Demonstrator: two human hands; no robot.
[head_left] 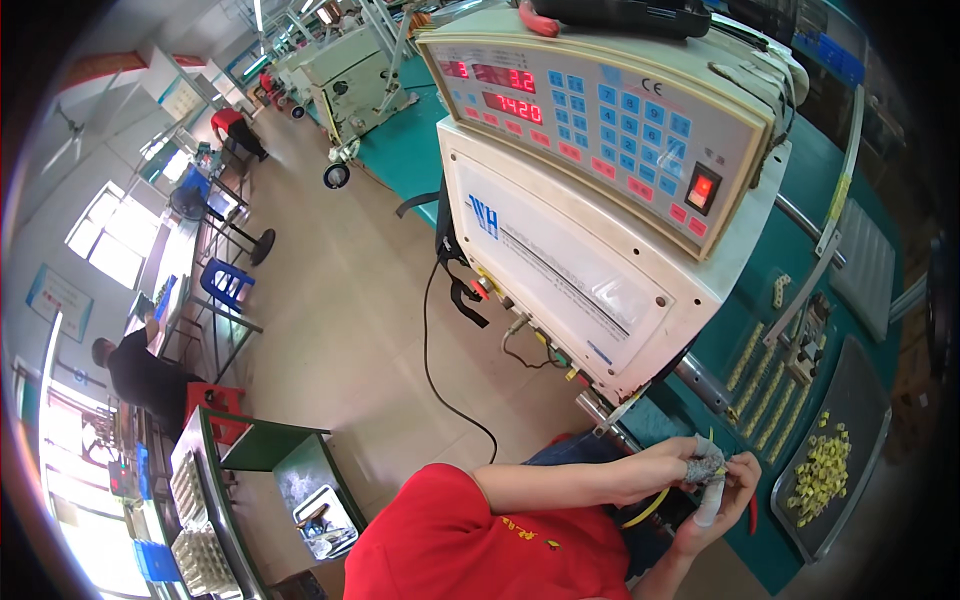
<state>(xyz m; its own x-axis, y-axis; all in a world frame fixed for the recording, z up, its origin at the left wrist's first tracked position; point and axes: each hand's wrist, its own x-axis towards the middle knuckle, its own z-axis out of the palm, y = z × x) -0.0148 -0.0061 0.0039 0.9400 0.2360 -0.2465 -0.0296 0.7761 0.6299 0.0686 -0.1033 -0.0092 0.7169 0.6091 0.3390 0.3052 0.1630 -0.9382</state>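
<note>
My left hand [672, 468] and my right hand [738, 490] meet at the table's near edge, fingertips pressed together. Pale finger cots [708, 503] cover some fingers. Between the fingertips shows a speck of yellow; the piece itself is mostly hidden. A thin yellow strand [645, 513] curves below my left forearm, and a short yellow-green end pokes up above the fingers. Close to my right hand lies a grey metal tray [853, 440] with a heap of small yellow parts [822, 474].
A white control box [560, 250] with a red-lit display stands over the green table [780, 570]. Rows of small yellowish parts [772, 395] lie beyond my hands. A black cable [430, 370] hangs to the floor. Other people [150, 375] work at left and far back.
</note>
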